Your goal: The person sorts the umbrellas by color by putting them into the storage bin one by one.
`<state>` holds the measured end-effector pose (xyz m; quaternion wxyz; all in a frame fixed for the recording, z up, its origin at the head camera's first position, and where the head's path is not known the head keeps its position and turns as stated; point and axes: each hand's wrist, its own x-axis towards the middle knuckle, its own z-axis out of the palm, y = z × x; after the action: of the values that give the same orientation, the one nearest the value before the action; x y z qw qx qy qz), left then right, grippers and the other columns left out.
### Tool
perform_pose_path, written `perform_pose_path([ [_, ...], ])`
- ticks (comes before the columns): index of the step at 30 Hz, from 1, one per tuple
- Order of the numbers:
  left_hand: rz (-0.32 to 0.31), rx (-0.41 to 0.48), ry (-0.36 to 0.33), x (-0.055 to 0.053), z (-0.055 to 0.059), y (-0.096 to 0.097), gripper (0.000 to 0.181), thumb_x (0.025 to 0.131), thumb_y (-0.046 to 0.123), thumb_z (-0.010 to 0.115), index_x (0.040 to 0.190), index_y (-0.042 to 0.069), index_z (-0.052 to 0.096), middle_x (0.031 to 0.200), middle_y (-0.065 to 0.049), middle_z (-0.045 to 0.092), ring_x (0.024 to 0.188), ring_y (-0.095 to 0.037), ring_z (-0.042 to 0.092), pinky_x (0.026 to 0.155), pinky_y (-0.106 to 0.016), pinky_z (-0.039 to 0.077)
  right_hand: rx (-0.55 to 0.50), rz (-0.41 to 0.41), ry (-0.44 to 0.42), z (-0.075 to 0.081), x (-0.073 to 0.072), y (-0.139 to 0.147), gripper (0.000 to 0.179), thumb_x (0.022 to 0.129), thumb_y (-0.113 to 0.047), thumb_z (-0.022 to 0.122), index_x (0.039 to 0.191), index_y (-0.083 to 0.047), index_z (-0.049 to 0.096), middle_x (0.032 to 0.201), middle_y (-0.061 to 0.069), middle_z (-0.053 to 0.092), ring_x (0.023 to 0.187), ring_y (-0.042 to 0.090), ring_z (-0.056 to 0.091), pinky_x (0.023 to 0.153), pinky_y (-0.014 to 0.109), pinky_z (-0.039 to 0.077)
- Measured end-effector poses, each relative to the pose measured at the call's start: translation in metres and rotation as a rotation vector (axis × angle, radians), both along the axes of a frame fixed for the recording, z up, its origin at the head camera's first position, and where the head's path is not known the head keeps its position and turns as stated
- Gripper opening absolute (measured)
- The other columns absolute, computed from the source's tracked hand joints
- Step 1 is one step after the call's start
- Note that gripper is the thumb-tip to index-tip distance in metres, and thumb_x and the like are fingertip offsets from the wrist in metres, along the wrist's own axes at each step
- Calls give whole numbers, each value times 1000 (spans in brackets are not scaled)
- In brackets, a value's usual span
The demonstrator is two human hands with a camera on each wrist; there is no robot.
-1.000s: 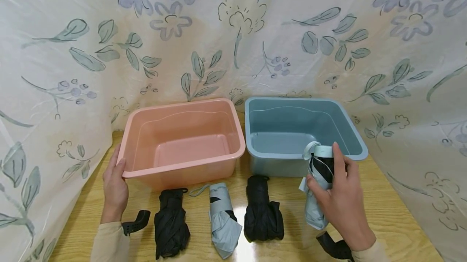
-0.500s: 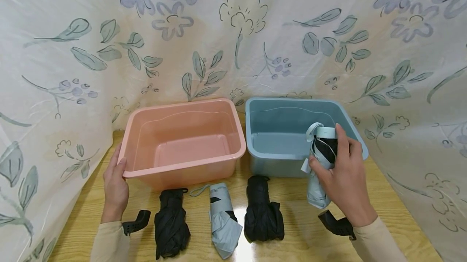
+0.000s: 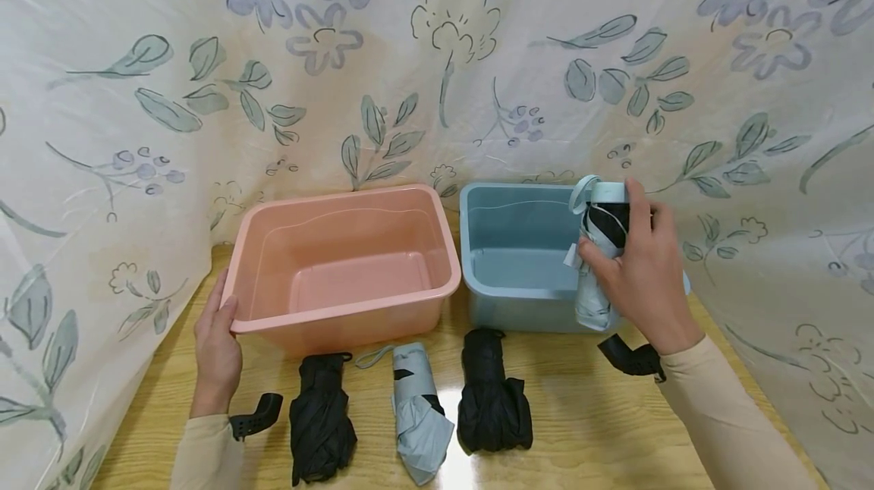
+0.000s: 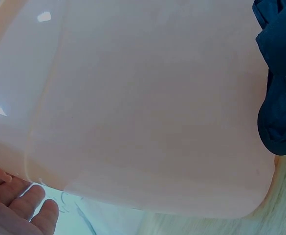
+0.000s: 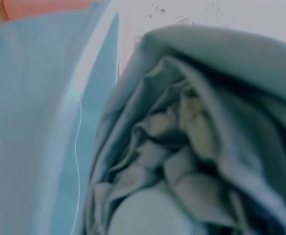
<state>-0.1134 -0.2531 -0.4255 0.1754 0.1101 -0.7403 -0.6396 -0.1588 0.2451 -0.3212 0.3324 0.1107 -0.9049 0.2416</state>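
Observation:
My right hand (image 3: 649,270) grips a folded light-blue umbrella (image 3: 595,294) with a pale handle cap and wrist loop. It holds the umbrella upright, over the front right of the blue bin (image 3: 522,293). Close up in the right wrist view are the gathered fabric folds of the umbrella (image 5: 191,161). My left hand (image 3: 217,353) holds the pink bin (image 3: 341,310) at its front left corner, thumb near the rim. Fingers (image 4: 45,215) of that hand show against the bin's outer wall in the left wrist view. No items are visible inside the pink bin.
On the wooden table (image 3: 573,422) in front of the bins lie a black folded umbrella (image 3: 321,422), a light-blue folded umbrella (image 3: 418,414) and another black folded umbrella (image 3: 493,395). A floral cloth (image 3: 451,95) hangs behind and at both sides.
My right hand has lifted the light-blue umbrella up and forward, from in front of the blue bin to over it. The left hand has stayed at the pink bin's corner.

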Motion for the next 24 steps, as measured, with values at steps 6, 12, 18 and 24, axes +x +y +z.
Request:
perform_pose_path([
  [6,3,-6,2,-1,-1,-1,50,111,31,30,161,28,30,164,0,31,145,-24,35,111,-22,36,4,-15,-53,10,-28,4,85,88,-17,73,159,-5,27,122,39,40,90,46,49,70,62,47],
  [12,2,13,2,-2,-2,-1,49,111,28,30,161,27,31,164,1,31,145,-24,35,115,-30,33,0,-24,-167,13,-52,7,85,92,-22,69,161,-6,21,128,38,37,92,46,48,72,61,47],
  [18,0,66,40,-3,-1,0,49,111,25,33,160,21,33,164,-5,32,144,-23,36,101,-12,38,48,-16,-252,8,-73,15,86,94,-26,68,161,-4,17,129,40,35,91,47,46,71,60,45],
  [24,-6,90,66,-4,-1,1,49,111,24,33,160,20,34,164,-8,32,144,-22,36,100,-10,38,86,-1,-348,0,-92,30,87,96,-27,66,162,-5,13,131,43,33,93,48,44,70,59,44],
])
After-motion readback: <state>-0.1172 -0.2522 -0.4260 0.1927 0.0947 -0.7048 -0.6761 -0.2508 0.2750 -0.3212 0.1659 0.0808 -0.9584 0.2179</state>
